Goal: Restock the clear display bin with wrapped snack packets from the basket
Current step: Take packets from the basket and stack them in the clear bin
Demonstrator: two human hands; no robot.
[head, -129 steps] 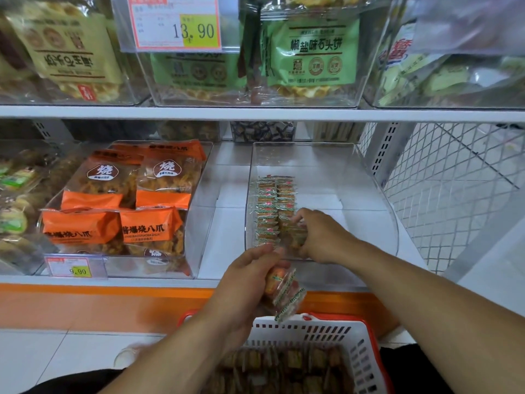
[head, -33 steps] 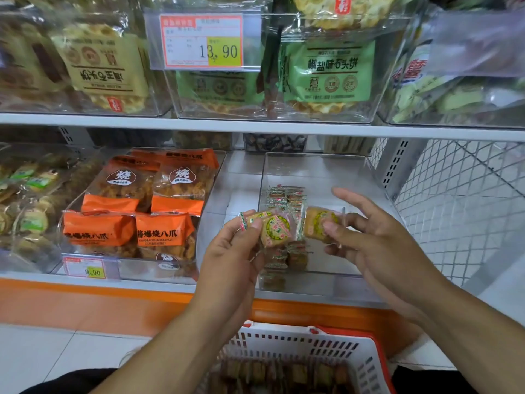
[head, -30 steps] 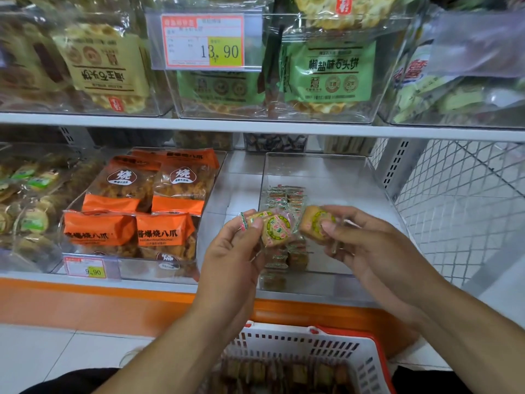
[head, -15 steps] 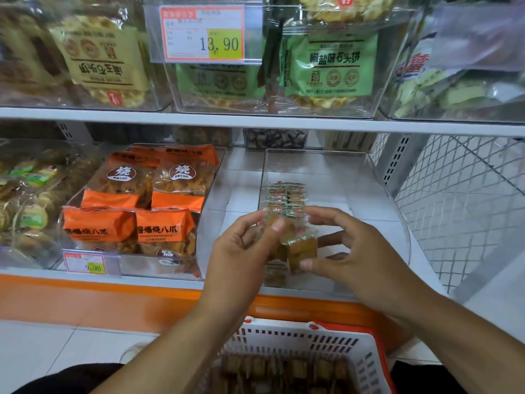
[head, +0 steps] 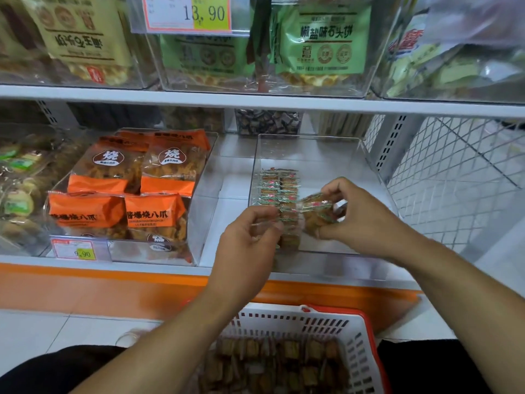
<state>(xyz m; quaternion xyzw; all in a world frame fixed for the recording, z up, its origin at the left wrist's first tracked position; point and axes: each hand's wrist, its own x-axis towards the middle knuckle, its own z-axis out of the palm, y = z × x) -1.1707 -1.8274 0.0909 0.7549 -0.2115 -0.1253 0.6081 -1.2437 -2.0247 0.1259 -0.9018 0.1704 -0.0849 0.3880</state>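
The clear display bin (head: 366, 166) stands on the lower shelf, with two neat rows of wrapped snack packets (head: 279, 189) along its left side. My right hand (head: 360, 223) is inside the bin and grips a small bunch of snack packets (head: 314, 213) just right of the rows. My left hand (head: 247, 240) hovers at the bin's front left corner, fingers curled, pinching what looks like a clear-wrapped packet (head: 265, 224). Below, the white basket with a red rim (head: 358, 345) holds several more brown packets (head: 284, 362).
A clear bin of orange snack bags (head: 127, 194) with a 9.90 price tag (head: 75, 250) sits to the left. The upper shelf edge (head: 255, 99) carries bins of green bags. White wire mesh (head: 454, 180) closes the right side. An orange strip (head: 99, 285) fronts the shelf.
Both hands have dropped from in front of the bin down to it. The right hand has carried its packets inside, beside the rows; the left has drawn apart to the front left corner.
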